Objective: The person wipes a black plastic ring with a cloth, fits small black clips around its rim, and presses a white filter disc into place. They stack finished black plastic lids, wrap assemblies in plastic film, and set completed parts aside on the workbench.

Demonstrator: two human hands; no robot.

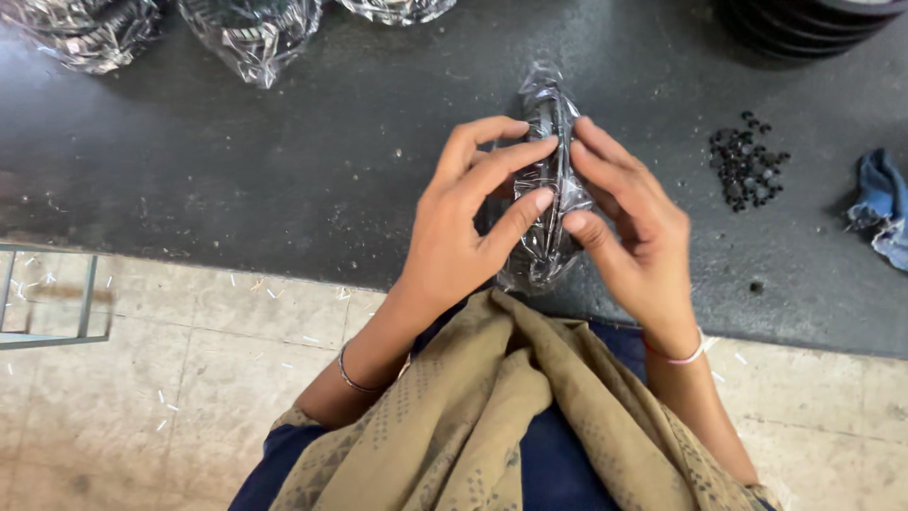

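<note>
Both hands, left (463, 227) and right (629, 222), pinch a clear plastic packet (549, 189) between fingertips.

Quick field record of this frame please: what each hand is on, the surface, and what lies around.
left hand: fingers on the left side of the bagged part
right hand: fingers on its right side
bagged part: dark item in clear plastic, held on edge between both hands above the mat
mat: dark, speckled
beads: small black pile, right of the hands
cloth: blue, far right edge
bags: more clear-wrapped dark items along the top edge
</note>
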